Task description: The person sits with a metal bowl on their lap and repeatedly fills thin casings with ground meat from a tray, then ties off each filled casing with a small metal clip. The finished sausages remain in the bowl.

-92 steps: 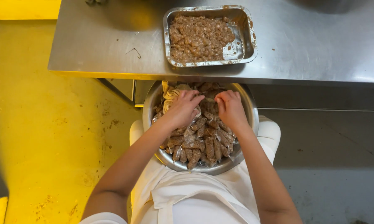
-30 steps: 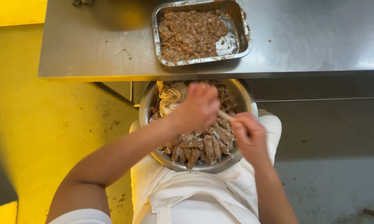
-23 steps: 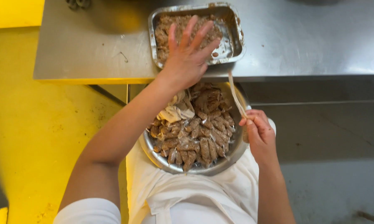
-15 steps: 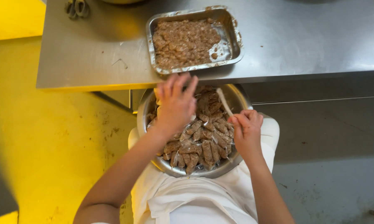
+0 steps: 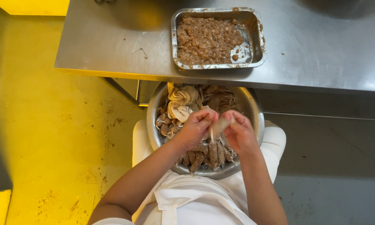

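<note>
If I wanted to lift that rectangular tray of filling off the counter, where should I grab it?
Probably by the two short ends of the metal tray, one hand each side, reaching from above. Its rolled rim juts outward there, and the right end shows bare metal, little filling.

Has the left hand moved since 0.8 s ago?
Yes. The left hand has come back from over the tray on the table to the bowl, meeting the right hand.

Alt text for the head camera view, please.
Seen from above, a person's left hand and right hand together hold a pale casing over a round metal bowl of stuffed rolls on their lap. A metal tray of minced filling sits on the steel table.
</note>
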